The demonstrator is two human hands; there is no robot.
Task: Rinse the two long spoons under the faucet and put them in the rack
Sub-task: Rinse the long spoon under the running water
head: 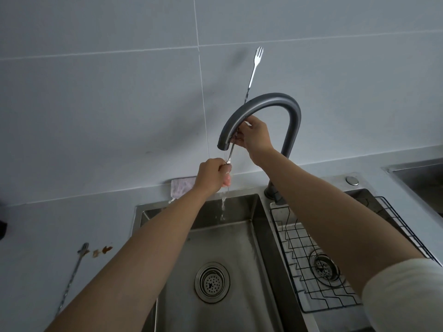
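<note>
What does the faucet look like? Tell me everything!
The faucet is a dark grey, matte, metal-looking tube bent into a tall arch. Its base stands on the sink rim at the back, between the two basins. Its mouth points down over the left one. Water runs from it onto the left hand. The right hand, holding a spoon, sits under the arch.

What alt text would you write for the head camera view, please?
A person rinses a long fork-tipped utensil under a running faucet, the left hand pinching its lower end, the right hand gripping its middle. A second utensil lies on the counter at left; a wire rack sits in the right sink basin.
</note>
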